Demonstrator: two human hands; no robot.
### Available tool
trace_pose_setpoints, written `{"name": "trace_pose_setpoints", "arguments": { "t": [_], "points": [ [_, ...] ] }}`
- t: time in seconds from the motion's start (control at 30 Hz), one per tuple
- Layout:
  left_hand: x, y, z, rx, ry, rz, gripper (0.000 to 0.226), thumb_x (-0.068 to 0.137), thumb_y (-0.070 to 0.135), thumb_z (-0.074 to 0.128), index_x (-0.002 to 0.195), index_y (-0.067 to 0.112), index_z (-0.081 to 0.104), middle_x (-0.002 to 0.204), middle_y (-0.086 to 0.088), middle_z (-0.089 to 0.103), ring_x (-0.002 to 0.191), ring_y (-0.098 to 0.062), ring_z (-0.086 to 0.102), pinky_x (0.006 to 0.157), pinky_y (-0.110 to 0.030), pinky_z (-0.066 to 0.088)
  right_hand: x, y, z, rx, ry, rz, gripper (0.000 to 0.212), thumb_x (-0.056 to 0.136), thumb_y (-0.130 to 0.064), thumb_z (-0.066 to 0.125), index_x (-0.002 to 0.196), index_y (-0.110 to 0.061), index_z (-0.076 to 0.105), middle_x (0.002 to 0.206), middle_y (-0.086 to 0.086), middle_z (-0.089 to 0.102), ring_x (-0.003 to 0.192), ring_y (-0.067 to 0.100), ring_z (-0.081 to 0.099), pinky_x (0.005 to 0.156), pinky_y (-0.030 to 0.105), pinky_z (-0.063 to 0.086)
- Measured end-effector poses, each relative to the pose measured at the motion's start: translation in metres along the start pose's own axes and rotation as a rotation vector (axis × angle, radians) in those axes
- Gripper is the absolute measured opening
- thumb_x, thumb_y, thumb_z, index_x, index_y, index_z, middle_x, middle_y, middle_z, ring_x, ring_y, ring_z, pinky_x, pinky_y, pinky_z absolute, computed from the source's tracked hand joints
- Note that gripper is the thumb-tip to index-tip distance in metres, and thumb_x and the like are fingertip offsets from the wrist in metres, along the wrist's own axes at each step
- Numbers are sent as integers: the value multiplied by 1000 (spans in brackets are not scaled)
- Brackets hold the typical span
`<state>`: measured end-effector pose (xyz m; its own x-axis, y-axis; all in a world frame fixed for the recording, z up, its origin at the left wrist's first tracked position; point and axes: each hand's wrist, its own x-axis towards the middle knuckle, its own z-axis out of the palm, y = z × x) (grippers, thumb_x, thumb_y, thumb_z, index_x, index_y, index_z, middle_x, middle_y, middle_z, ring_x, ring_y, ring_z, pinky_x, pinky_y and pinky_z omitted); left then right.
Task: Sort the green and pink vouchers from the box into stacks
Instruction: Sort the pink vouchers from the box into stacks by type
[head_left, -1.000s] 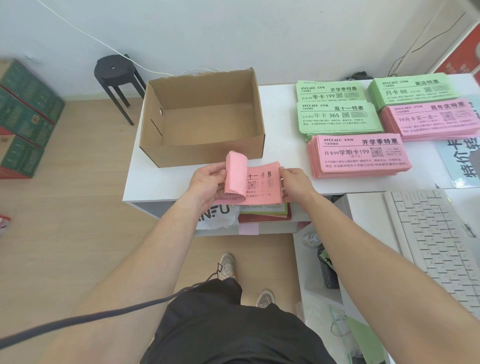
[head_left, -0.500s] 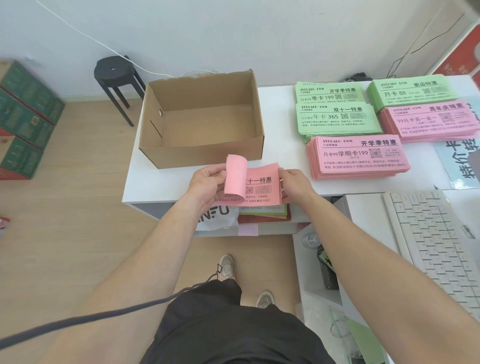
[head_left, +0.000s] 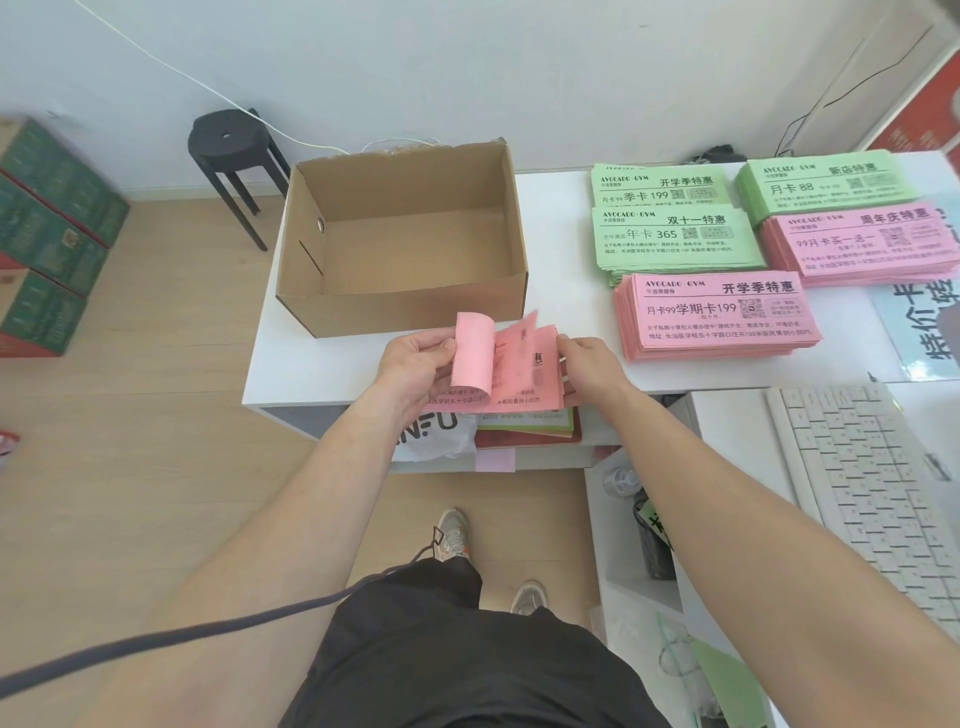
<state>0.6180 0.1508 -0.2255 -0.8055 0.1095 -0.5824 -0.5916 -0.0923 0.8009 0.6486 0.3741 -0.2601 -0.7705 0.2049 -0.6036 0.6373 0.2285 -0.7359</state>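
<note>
**Item under handling:** a bundle of thin pink paper vouchers (head_left: 524, 376) is held over the front edge of the white table (head_left: 322, 364). It sits just in front of the open brown cardboard box (head_left: 405, 317), whose visible interior shows no vouchers.

**Grip:** the left hand (head_left: 415, 364) grips the bundle's left end, with several top sheets curled back into a loop against its fingers. The right hand (head_left: 592, 364) pinches the right end, where loose sheets fan upward. Both hands are closed on the bundle.

**Handling assessment:** the sheets appear light, limp and smooth. They bend freely and are likely to slide over one another, or to crease if squeezed mid-span. The bundle is best taken at its short ends, thumb above and fingers below, and squared up before being set down.

**Sorted stacks:** three green voucher stacks (head_left: 675, 241) and two pink voucher stacks (head_left: 717, 317) lie on the table to the right, near the hands but apart from them. The bundle's print is partly hidden, so its destination stack cannot be confirmed.
</note>
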Motion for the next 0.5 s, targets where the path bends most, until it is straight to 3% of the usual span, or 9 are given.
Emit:
{"name": "trace_pose_setpoints", "arguments": {
  "t": [0.2, 0.5],
  "points": [
    [4, 1, 2, 7, 36, 13, 14, 98, -2, 59, 101, 6, 70, 89, -9, 76, 75, -17, 75, 64, -28, 61, 0, -2, -1, 18, -11, 5, 47, 106, -44, 34, 111, -10, 66, 99, 9, 75, 89, 33, 74, 82, 52, 62],
    [11, 1, -5, 27, 198, 47, 15, 84, 1, 77, 96, 9, 71, 94, -10, 77, 77, -17, 75, 77, -34, 61, 1, -4, -2, 60, -31, 11, 43, 107, -42, 37, 107, -9, 65, 98, 9, 75, 91, 35, 74, 82, 53, 62]
  ]
}}
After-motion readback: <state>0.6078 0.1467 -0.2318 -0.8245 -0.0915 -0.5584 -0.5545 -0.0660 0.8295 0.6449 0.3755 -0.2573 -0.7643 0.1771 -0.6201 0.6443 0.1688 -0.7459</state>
